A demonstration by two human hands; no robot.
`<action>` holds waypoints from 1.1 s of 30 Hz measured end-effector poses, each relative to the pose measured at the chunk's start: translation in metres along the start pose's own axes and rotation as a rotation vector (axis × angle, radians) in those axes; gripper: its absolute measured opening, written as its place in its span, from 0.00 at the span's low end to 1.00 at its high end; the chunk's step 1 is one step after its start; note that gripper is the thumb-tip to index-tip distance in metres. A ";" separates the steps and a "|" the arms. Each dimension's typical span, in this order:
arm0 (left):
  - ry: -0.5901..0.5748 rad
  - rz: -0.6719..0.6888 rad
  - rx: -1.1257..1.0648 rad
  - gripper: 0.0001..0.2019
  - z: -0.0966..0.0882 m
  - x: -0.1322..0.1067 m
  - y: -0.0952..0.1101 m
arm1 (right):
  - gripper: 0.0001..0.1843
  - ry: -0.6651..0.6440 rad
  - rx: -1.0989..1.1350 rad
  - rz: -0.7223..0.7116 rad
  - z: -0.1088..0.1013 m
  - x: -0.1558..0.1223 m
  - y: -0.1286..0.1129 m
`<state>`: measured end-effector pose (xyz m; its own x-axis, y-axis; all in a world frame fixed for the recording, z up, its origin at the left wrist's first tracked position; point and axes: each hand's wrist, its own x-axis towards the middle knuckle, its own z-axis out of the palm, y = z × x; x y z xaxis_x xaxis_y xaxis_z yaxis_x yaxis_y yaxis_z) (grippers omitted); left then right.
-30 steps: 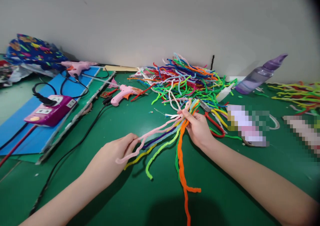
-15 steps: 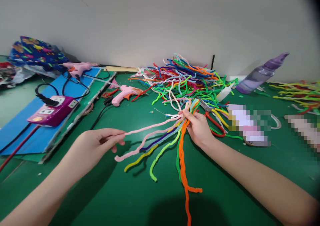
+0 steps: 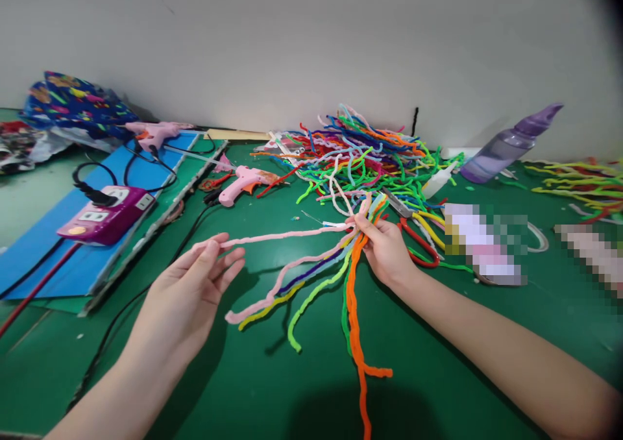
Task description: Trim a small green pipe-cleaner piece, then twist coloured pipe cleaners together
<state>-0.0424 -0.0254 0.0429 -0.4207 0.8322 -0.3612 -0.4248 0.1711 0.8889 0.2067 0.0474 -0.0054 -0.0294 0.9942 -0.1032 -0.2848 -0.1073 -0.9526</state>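
My right hand (image 3: 387, 245) is closed round a bundle of fuzzy pipe cleaners (image 3: 357, 297) in orange, green, yellow, blue and pink, pinched near their upper ends. The loose ends fan out below it over the green table. Between the thumb and fingers of my left hand (image 3: 197, 284) is the free end of one pale pink pipe cleaner (image 3: 282, 235), drawn nearly straight from the bundle. A second pink pipe cleaner (image 3: 277, 284) hangs beneath it with a bent tip.
Behind my hands lies a heap of colourful pipe cleaners (image 3: 360, 148). Pink glue guns (image 3: 238, 185) and a purple power strip (image 3: 107, 216) with cords are on the left. Pliers with red handles (image 3: 421, 256), a white glue bottle (image 3: 438, 182) and a purple water bottle (image 3: 506, 145) are on the right.
My left hand has turned and slid outward to the left along the pale pink pipe cleaner, which is now straighter and more level. My right hand has stayed in place.
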 end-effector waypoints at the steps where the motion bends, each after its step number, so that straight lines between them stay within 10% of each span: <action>1: 0.028 0.008 -0.040 0.05 0.001 0.000 -0.002 | 0.14 -0.004 0.006 0.001 0.000 0.000 0.000; 18: 0.132 -0.080 -0.529 0.13 0.017 0.005 -0.012 | 0.13 -0.037 0.087 0.042 0.003 -0.001 -0.003; 33: 0.123 0.035 -0.450 0.11 0.010 0.003 -0.018 | 0.12 -0.010 0.115 0.029 0.006 -0.001 -0.006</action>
<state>-0.0279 -0.0201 0.0287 -0.5213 0.7600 -0.3882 -0.7030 -0.1246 0.7002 0.2029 0.0471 0.0022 -0.0487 0.9907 -0.1267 -0.3920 -0.1357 -0.9099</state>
